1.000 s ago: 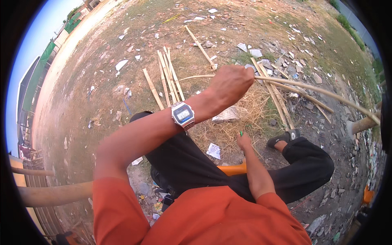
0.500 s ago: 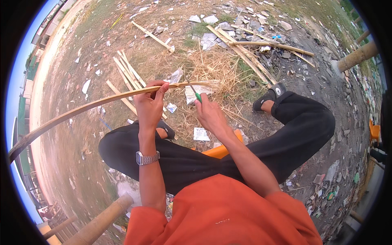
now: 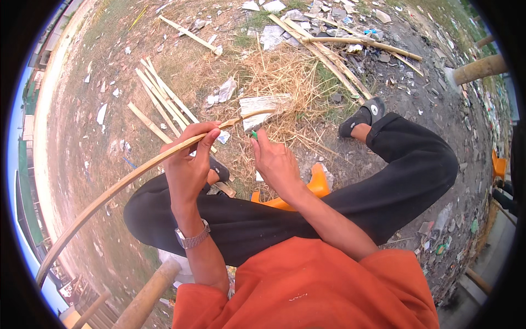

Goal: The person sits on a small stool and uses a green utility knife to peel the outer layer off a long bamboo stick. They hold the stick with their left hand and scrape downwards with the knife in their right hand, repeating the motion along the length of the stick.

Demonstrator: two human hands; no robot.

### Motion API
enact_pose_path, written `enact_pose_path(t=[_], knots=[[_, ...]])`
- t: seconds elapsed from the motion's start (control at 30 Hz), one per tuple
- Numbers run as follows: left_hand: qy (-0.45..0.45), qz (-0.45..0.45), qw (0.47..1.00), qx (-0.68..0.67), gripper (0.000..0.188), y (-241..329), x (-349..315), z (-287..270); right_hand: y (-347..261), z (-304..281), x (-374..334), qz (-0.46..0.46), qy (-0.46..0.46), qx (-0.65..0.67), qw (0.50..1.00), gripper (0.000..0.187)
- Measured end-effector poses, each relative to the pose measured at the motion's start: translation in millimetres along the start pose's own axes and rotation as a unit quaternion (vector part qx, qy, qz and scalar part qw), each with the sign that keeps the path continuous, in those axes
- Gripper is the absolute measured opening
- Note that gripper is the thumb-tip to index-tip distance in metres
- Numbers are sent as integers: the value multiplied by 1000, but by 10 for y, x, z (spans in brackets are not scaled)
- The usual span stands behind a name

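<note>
A long curved bamboo strip (image 3: 109, 193) runs from the lower left to its narrow far end in front of me. My left hand (image 3: 186, 162) is closed round it near that end, thumb pressed on the strip. My right hand (image 3: 278, 167) is closed on a green-handled knife (image 3: 254, 134). Only a bit of the green handle shows past the fingers; the blade cannot be made out now. The knife hand sits just right of the strip's end and lower, apart from it. Beyond the strip lies a whitish flat piece (image 3: 253, 122) on the ground, partly covered by shavings.
Split bamboo strips (image 3: 164, 90) lie at left, with longer pieces (image 3: 323, 57) at the far right. Straw-like shavings (image 3: 285, 77) cover the ground ahead. An orange plastic object (image 3: 318, 181) shows between my legs. Bamboo posts (image 3: 481, 70) stand at the right and lower left (image 3: 148, 293).
The knife hand has moved down and slightly left, away from the strip. My left hand has come lower and to the left, and the strip's long end has swung downward.
</note>
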State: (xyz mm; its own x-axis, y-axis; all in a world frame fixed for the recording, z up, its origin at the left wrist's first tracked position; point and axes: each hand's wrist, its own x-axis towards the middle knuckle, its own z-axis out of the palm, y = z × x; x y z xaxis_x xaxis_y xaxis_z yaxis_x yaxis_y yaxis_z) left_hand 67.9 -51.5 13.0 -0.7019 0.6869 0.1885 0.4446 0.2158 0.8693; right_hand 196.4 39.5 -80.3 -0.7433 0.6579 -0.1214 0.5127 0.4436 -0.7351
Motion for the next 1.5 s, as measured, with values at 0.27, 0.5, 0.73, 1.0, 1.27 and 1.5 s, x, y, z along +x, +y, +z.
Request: enact_pose_path(t=[0.27, 0.5, 0.73, 1.0, 1.27, 1.5], knots=[[-39, 17, 999, 1, 11, -20, 17, -60, 18, 17, 54, 4, 1, 15, 1000, 22], [-45, 8, 998, -35, 11, -66, -13, -49, -50, -99, 25, -8, -37, -5, 999, 23], [-20, 0, 998, -54, 11, -75, 37, -20, 139, -67, 186, 14, -60, -39, 997, 24], [4, -33, 999, 1, 11, -20, -66, -20, 438, -74, 318, -21, -100, -62, 993, 24], [70, -108, 992, -8, 10, -9, -62, -8, 313, -21, 366, -41, -112, -79, 990, 23], [61, -39, 997, 1, 9, -9, -47, 70, 596, 75, 458, -23, -91, -104, 990, 23]])
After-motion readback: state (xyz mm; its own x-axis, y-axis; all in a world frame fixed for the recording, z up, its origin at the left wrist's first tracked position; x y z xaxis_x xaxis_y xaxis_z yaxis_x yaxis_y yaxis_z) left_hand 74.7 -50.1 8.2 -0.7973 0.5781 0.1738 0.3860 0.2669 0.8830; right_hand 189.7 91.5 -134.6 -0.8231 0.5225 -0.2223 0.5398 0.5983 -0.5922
